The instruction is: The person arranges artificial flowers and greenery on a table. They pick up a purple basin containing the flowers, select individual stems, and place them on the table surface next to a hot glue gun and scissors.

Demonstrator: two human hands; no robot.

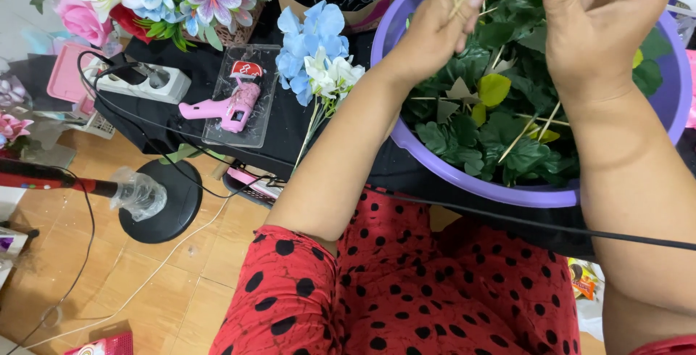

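Note:
My left hand (435, 32) is closed around a thin bunch of pale wooden sticks with green leaves, held over a purple basin (464, 177). My right hand (602, 21) hovers just to its right, fingers bent toward the top of the same bunch; what its fingertips touch is cut off by the frame edge. The basin is full of artificial green leaves on sticks (500, 119). Both forearms reach up from my lap, which is covered in red cloth with black dots.
A blue and white artificial flower bunch (315, 54) lies left of the basin on black cloth. A pink glue gun (228, 105) rests on a clear tray beside a white power strip (145, 83). A black round stand base (163, 203) and cables sit on the tiled floor.

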